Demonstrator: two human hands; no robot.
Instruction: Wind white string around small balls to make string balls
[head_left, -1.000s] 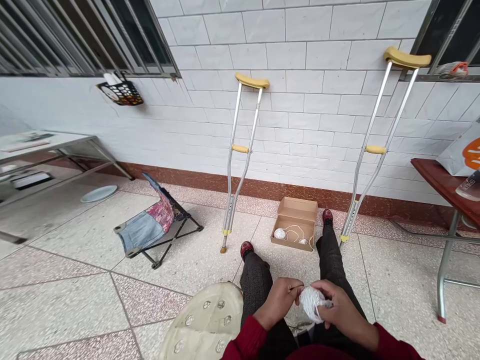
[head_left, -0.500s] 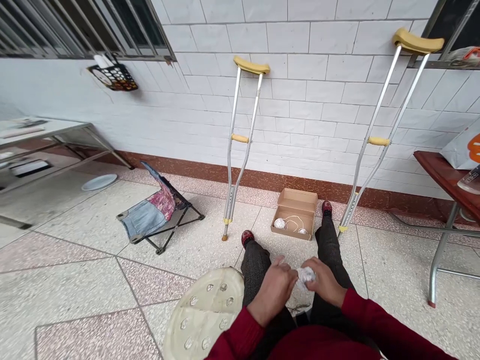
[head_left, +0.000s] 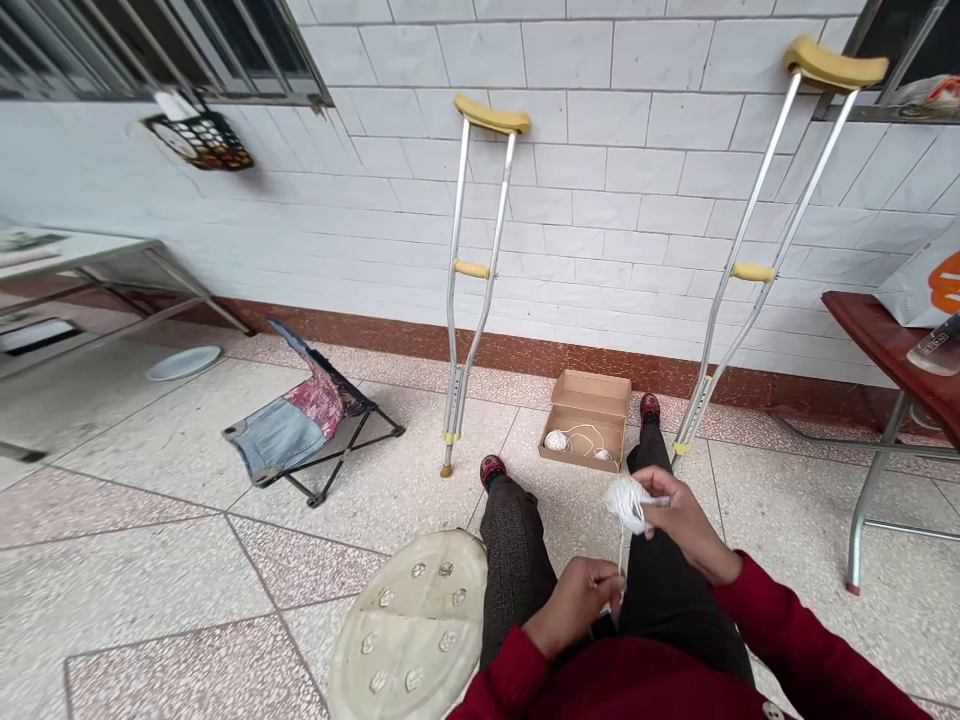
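A white-tiled wall [head_left: 570,210] backs the scene, with two crutches propped against it, one [head_left: 471,269] opposite the person [head_left: 637,680], the other [head_left: 752,272] to the right. A folding chair [head_left: 277,435] sits off to the left; nearer is a pale round seat [head_left: 409,655]. An open cardboard box [head_left: 592,390] lies on the floor beyond the person's legs.

The right hand [head_left: 686,520], fingers and thumb closed, grips a ball of white yarn [head_left: 628,503] above the right leg, outside the box. Lower, the left hand [head_left: 576,602] is pinched at the fingertips on a thin strand [head_left: 621,555] hanging from the ball.

Inside the box rest a larger yarn ball [head_left: 556,440] and a smaller one [head_left: 603,454], loose yarn looping between them. The held ball looks well formed, the work apparently midway: its strand remains loose. Whether it is being wound or unwound, I cannot tell.
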